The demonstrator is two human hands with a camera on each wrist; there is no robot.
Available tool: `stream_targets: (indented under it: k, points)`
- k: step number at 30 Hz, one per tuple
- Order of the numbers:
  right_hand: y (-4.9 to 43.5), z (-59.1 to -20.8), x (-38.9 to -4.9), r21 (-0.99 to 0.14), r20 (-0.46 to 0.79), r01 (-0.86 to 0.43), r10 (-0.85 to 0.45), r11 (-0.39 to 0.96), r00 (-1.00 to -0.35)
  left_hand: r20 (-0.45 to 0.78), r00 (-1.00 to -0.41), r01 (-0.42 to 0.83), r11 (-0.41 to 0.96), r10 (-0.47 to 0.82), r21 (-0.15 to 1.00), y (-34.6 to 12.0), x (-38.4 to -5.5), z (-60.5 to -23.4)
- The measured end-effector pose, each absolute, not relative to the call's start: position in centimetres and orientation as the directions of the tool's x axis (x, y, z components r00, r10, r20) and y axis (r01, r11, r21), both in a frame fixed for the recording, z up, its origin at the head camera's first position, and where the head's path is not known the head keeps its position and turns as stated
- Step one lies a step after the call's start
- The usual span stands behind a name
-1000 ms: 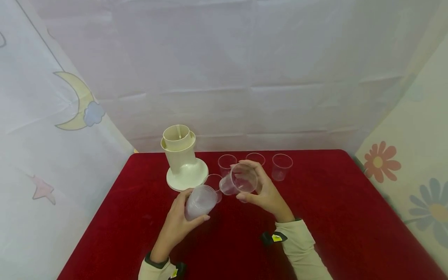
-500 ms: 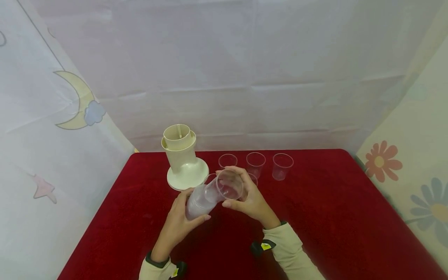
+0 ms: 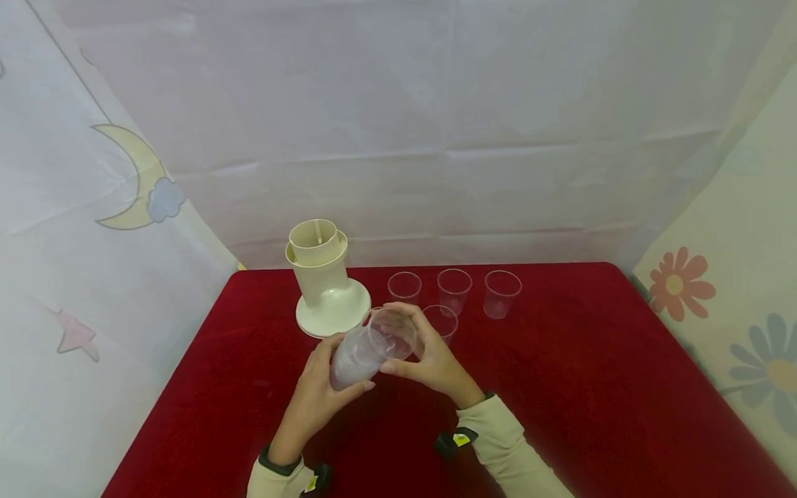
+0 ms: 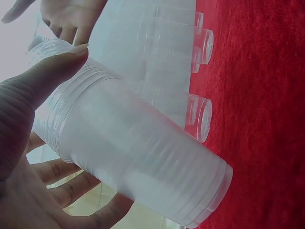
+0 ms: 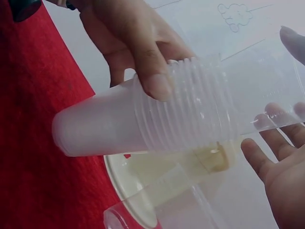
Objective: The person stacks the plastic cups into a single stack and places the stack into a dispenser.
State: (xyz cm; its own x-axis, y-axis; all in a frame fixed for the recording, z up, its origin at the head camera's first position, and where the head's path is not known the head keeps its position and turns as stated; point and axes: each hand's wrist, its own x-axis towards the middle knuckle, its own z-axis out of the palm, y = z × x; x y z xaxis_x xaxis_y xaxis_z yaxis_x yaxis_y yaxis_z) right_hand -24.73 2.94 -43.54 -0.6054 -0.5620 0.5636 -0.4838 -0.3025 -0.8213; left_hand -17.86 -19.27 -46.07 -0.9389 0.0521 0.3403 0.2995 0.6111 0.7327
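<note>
My left hand (image 3: pixel 314 398) grips a tilted stack of nested clear plastic cups (image 4: pixel 138 148), fingers on one side and thumb across the rims. Held by my right hand (image 3: pixel 436 363) is a single clear cup (image 3: pixel 396 332), its mouth facing away from the stack. In the right wrist view the base end of this single cup (image 5: pixel 264 88) sits at the stack's open end, apparently inside its mouth; how deep I cannot tell. The stack's ridged rims (image 5: pixel 190 109) lie close together there. Both hands are above the table, just in front of the cream stand.
A cream stand (image 3: pixel 320 283) with a round base and double tube rises at the back left of the red table (image 3: pixel 591 387). Several clear cups stand upright behind the hands, including a back-right cup (image 3: pixel 501 295) and a nearer cup (image 3: pixel 441 319). Fabric walls surround the table.
My right hand has moved left and slightly down with its single cup, bringing the base to the mouth of the stack. My left hand has stayed nearly still.
</note>
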Motion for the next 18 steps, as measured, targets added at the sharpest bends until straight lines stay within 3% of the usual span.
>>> stream_targets:
  k: [18]
  points:
    - [2.4,-44.53,-24.71,-0.865,0.462,-0.478,-0.617,-0.155,-0.637,0.352,-0.934,0.313,0.618,0.062,0.721,-19.33,-17.86,-46.18]
